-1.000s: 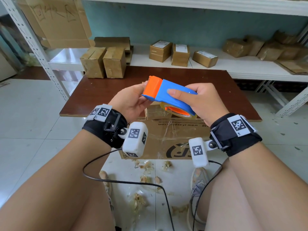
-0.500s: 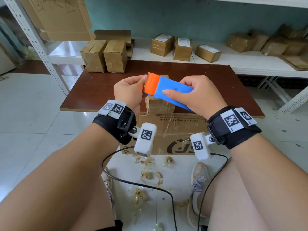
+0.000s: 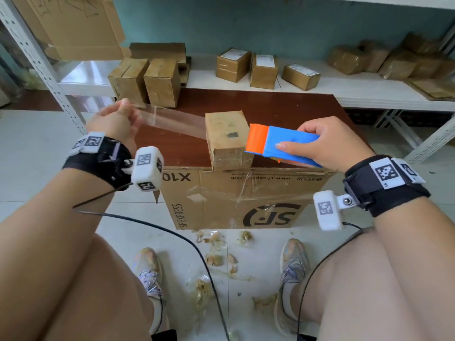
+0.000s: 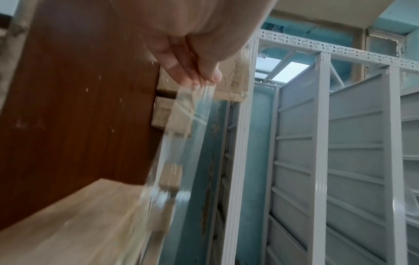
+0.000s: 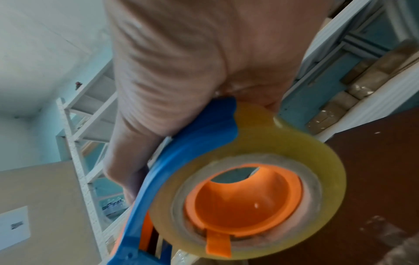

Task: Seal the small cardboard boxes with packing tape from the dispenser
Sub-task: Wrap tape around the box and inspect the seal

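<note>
A small cardboard box (image 3: pixel 227 140) stands at the near edge of the brown table (image 3: pixel 290 112). My right hand (image 3: pixel 327 143) grips the blue and orange tape dispenser (image 3: pixel 280 143) just right of the box; its yellowish tape roll (image 5: pixel 251 182) shows in the right wrist view. A clear strip of tape (image 3: pixel 170 120) stretches from the dispenser leftward above the box. My left hand (image 3: pixel 115 121) pinches the strip's free end (image 4: pixel 199 93) out over the table's left part.
Two upright boxes (image 3: pixel 145 82) stand at the table's far left. More small boxes (image 3: pixel 266 67) lie on the white shelf behind. A big SF carton (image 3: pixel 236 200) leans under the table's front edge. Tape scraps litter the floor by my feet.
My hands were together at the dispenser's mouth. The left hand has pulled a long strip of tape out to the left, and the right hand has carried the dispenser right of the small box.
</note>
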A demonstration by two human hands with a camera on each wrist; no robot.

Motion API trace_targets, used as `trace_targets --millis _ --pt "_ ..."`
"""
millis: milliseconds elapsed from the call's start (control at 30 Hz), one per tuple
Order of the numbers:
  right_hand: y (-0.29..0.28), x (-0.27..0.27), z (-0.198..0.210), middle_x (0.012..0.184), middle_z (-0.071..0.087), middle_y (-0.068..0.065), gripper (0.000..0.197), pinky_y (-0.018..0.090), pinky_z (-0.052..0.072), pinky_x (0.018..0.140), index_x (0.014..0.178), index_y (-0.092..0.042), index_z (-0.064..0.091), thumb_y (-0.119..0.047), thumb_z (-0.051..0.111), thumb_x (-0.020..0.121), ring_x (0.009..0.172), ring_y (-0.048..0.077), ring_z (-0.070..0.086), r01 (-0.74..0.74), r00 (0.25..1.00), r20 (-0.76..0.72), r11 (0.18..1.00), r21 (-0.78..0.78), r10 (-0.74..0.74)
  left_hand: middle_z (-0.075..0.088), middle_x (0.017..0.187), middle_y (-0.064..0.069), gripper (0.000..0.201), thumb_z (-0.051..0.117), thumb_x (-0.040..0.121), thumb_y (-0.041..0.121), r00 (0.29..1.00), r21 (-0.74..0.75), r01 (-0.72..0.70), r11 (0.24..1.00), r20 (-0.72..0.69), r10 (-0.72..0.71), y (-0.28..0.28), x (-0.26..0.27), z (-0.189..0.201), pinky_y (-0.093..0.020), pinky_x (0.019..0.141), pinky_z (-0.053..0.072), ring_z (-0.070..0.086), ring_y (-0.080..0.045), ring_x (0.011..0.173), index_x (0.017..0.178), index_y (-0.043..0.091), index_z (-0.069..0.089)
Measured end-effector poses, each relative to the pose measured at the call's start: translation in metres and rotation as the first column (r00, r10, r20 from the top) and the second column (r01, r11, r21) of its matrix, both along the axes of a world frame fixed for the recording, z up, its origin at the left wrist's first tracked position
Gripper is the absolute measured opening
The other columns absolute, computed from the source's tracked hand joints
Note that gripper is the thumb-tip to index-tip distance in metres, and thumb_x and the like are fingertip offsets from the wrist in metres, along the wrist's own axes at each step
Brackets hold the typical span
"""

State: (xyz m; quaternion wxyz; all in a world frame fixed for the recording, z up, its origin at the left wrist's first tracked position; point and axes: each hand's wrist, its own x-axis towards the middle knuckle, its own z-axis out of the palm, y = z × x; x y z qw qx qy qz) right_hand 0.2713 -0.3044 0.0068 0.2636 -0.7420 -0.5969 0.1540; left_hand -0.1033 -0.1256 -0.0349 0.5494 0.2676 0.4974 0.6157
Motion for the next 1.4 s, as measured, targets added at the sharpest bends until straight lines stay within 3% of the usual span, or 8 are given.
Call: trace_targets --millis 200,433,867,1067,1167,1267,1333,1400 --pt "0.0 0.03 -0.01 0.058 0.06 -0.006 0.047 0.029 0.037 0.056 0.071 -0.021 0.073 -0.066 0.085 0.074 0.052 0.007 0.048 0.076 0.996 -0.033 0.996 -0.038 -0.077 0.078 0.115 -0.009 0.037 0.078 0.096 0.023 1.0 0.019 0.03 0.999 -0.005 -0.03 0.008 -0.026 -0.005 -0.022 0.072 0.063 0.078 -0.012 0.087 0.128 0.003 0.073" --pt "0.017 0.047 -0.02 0.068 0.06 0.009 0.052 0.032 0.04 0.057 0.069 -0.014 0.067 -0.063 0.083 0.078 0.063 0.021 0.052 0.26 0.962 0.047 0.955 0.141 -0.269 0.075 0.099 -0.008 0.011 0.074 0.101 0.017 0.989 0.32 0.114 0.941 0.05 -0.137 -0.044 0.023 0.038 -0.031 0.092 0.061 0.074 -0.019 0.094 0.106 0.008 0.076" --pt "0.074 0.042 -0.056 0.065 0.052 0.008 0.06 0.033 0.035 0.053 0.069 -0.011 0.052 -0.065 0.074 0.081 0.065 0.034 0.053 0.479 0.876 0.038 0.877 0.041 -0.48 0.08 0.085 -0.007 0.009 0.082 0.094 0.013 0.843 0.656 0.457 0.6 -0.536 -0.056 -0.124 0.109 0.039 -0.052 0.073 0.064 0.076 -0.028 0.077 0.099 0.004 0.082" --pt "0.084 0.036 -0.067 0.092 0.06 0.009 0.057 0.045 0.044 0.093 0.092 -0.013 0.057 -0.068 0.07 0.087 0.097 0.039 0.063 0.534 0.822 0.269 0.844 -0.055 -0.502 0.076 0.085 -0.01 0.006 0.075 0.099 0.005 0.87 0.801 0.456 0.389 -0.492 -0.007 -0.136 0.109 0.058 -0.039 0.069 0.062 0.073 -0.027 0.074 0.104 0.004 0.075" --pt "0.086 0.029 -0.064 0.097 0.065 0.012 0.076 0.044 0.047 0.084 0.092 -0.009 0.06 -0.084 0.064 0.081 0.098 0.039 0.063 0.471 0.87 0.254 0.865 -0.171 -0.424 0.075 0.087 -0.013 0.004 0.072 0.101 0.006 0.877 0.696 0.469 0.543 -0.437 -0.198 -0.126 0.101 0.054 -0.04 0.073 0.064 0.074 -0.026 0.078 0.105 0.006 0.074" --pt "0.088 0.001 -0.045 0.137 0.058 0.021 0.099 0.049 0.045 0.101 0.131 -0.007 0.059 -0.092 0.054 0.08 0.128 0.042 0.052 0.437 0.867 0.348 0.88 -0.184 -0.358 0.075 0.088 -0.009 0.004 0.068 0.102 0.004 0.841 0.486 0.54 0.688 -0.35 -0.413 -0.119 0.098 0.045 -0.03 0.073 0.063 0.074 -0.016 0.08 0.1 0.006 0.072" --pt "0.081 -0.025 -0.025 0.126 0.065 0.014 0.088 0.046 0.046 0.102 0.127 -0.009 0.066 -0.086 0.05 0.088 0.126 0.039 0.056 0.284 0.952 0.159 0.95 -0.129 -0.263 0.075 0.089 -0.008 0.005 0.067 0.103 0.005 0.813 0.433 0.582 0.688 -0.303 -0.497 -0.116 0.099 0.045 -0.027 0.072 0.061 0.072 -0.015 0.08 0.1 0.007 0.071" --pt "0.063 -0.053 -0.004 0.109 0.075 0.004 0.081 0.04 0.047 0.101 0.113 -0.013 0.075 -0.085 0.045 0.092 0.116 0.029 0.067 0.042 0.911 -0.404 0.993 -0.111 -0.083 0.073 0.087 -0.008 0.006 0.065 0.103 0.005 0.792 0.425 0.607 0.672 -0.249 -0.558 -0.113 0.1 0.047 -0.026 0.07 0.059 0.07 -0.014 0.079 0.1 0.007 0.07"
